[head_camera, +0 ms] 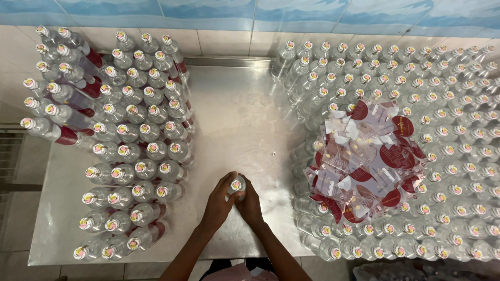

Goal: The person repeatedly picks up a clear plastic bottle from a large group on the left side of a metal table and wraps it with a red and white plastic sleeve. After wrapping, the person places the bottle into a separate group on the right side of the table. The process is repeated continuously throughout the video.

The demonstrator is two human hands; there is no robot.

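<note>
Capped clear bottle (236,186) between both hands, red-and-white labels (366,160) heaped just right

Hands (235,201) hide the bottle (236,185) below its cap.

Both forearms enter from the bottom edge of the view and converge toward the centre, forming a narrow inverted V. The left forearm runs up and to the right, bare to the elbow. The right forearm runs up and to the left, also bare. The left hand (218,203) is cupped, fingers curled inward toward the midline, thumb side uppermost. The right hand (251,203) mirrors it, fingers bent and closed inward. The two hands meet, fingertips close together or touching, each wrapped about the same small object between them. Both wrists are nearly straight, in line with the forearms. The palms face each other.
</note>
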